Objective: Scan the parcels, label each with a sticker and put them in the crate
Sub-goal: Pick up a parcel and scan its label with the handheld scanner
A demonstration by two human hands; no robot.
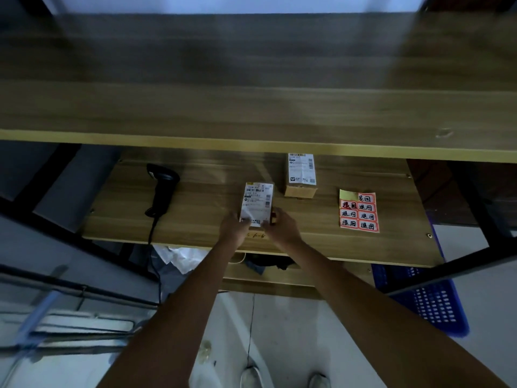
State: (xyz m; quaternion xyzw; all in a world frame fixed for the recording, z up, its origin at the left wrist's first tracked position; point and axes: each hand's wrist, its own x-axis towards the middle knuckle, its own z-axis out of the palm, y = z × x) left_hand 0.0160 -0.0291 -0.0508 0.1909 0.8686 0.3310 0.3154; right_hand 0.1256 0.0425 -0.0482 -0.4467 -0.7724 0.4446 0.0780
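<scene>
Parcel [256, 204] mid-frame on desk [195, 219] | both hands, left [233, 228], right [281, 226], fingers grasping its near end | step: likely pre-scan | next: scanner [161, 189] at left, sticker sheet [359, 210] right, crate [428, 301] lower right

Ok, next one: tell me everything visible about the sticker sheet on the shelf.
The sticker sheet is a small paper rectangle lying flat on the wooden shelf, right of the two parcels. It carries two columns of orange-red stickers with handwritten black characters. The top-left sticker is gone, leaving bare yellow backing. Nothing touches it; both hands are elsewhere.
</scene>
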